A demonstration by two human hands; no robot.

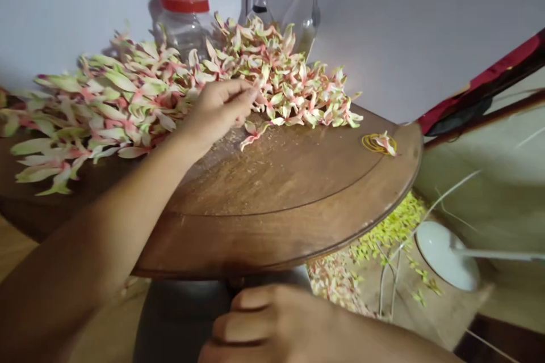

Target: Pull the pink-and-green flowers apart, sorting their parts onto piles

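Note:
My left hand (pixel 221 109) reaches across a round wooden table (pixel 272 204) to the near edge of a heap of pink and pale green flowers (pixel 140 91). Its fingers are pinched together on one flower at the heap's edge. A single loose flower (pixel 254 135) lies on the wood just below that hand. My right hand (pixel 272 323) is low at the table's front edge, fingers curled closed; what they hold, if anything, is hidden.
A plastic jar with a red lid (pixel 184 18) and two glass bottles (pixel 306 5) stand behind the heap against the wall. Yellow rubber bands (pixel 374 143) with a flower lie at the table's right. Below right are scattered yellow-green petals (pixel 392 229) and a white lamp base (pixel 445 252).

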